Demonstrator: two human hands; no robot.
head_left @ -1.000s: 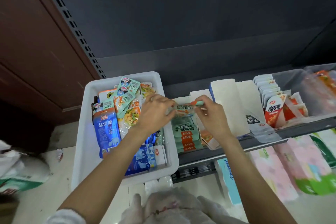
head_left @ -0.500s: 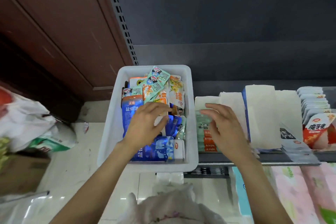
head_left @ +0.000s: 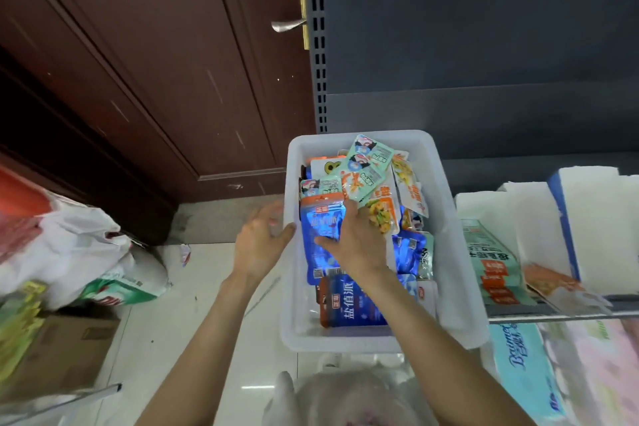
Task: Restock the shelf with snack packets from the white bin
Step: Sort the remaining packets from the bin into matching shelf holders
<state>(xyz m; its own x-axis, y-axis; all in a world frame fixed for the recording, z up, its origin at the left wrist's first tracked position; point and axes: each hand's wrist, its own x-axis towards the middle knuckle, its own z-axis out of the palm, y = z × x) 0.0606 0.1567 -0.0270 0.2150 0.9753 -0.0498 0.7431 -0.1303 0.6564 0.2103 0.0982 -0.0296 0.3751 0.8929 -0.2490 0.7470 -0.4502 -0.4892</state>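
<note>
Shelf-side white bin (head_left: 460, 235), lengthwise front-to-back.

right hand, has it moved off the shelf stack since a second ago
Yes. The right hand has crossed leftward, from the green packets on the shelf into the white bin, and now rests on a blue packet there.

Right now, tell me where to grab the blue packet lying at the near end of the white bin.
Take the blue packet by its orange left edge, coming from above on the bin's left side. It lies flat, face up, with that edge bare beside open bin floor, while the right forearm crosses its right part. The right hand rests on packets farther back; the left hand touches the rim.
</note>
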